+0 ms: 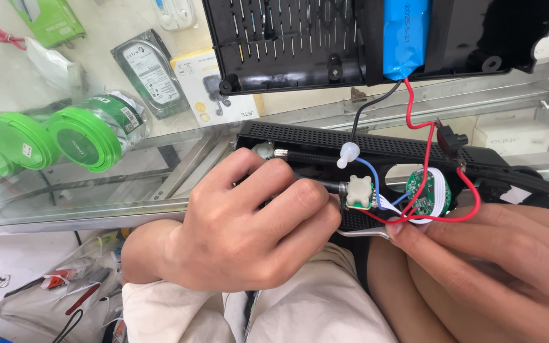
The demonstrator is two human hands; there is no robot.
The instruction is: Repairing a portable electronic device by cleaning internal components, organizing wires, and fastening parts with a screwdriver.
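Observation:
My left hand [249,222] is closed around a black perforated device shell [325,138] held over my lap, its fingers wrapped on the shell's inner part beside a small white component [358,192]. My right hand [478,267] pinches metal tweezers [363,233] whose tip reaches under the round green circuit board [422,190]. Red wires [414,108] and a black wire run from the board up to a blue battery pack [405,35] seated in the other black shell half [300,44] lying on the glass counter.
A glass counter [160,184] runs across the view. Under the glass lie green round tubs [77,136], a hard drive [147,73], a yellow-white box [214,86] and a green box [49,19]. A plastic bag with tools [58,292] lies on the floor at left.

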